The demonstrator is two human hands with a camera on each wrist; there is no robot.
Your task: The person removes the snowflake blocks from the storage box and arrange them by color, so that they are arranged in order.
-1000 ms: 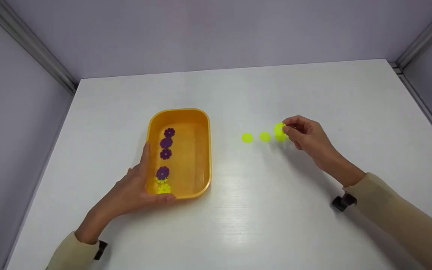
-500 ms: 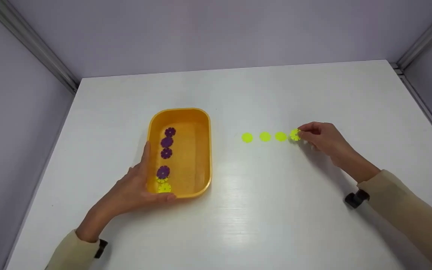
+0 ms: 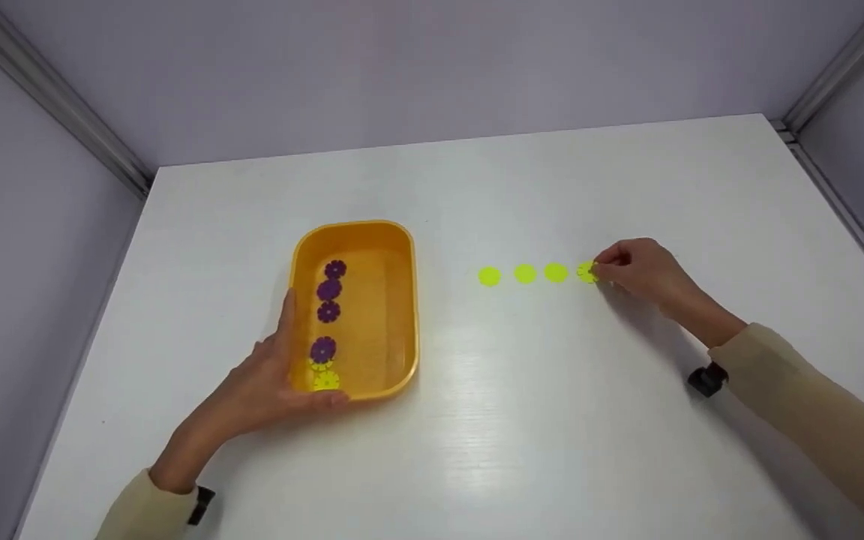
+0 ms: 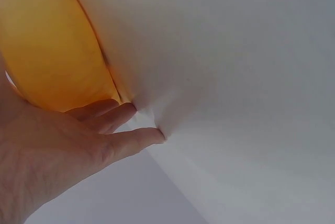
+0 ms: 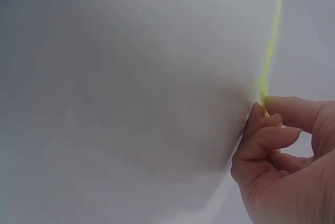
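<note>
— Yellow discs in a line on the white table (image 3: 522, 420): three lie flat, and the right hand (image 3: 638, 271) pinches the fourth yellow disc (image 3: 586, 272) at the right end of that row, fingertips curled on it and the disc down at the tabletop.

— And the other hand?

— The left hand (image 3: 267, 386) rests against the near left corner of the orange tub (image 3: 409, 315), fingers fairly straight along its wall, thumb up the side. Inside the tub are four purple flower discs (image 3: 329, 290) in a column and yellow flower discs (image 3: 325, 379) at the near end.

— So which step is this?

— I judge it as setting the fourth disc into the row. The next move calls for loosening the pinch and lifting clear without nudging its neighbour, the third yellow disc (image 3: 556, 272), which lies just beside it.

— What differs from a second ago?

— Then the right hand held a disc over the third spot, with only two lying free. Half a second ago it was already at the fourth spot, as now. The left hand keeps its place on the tub.
</note>
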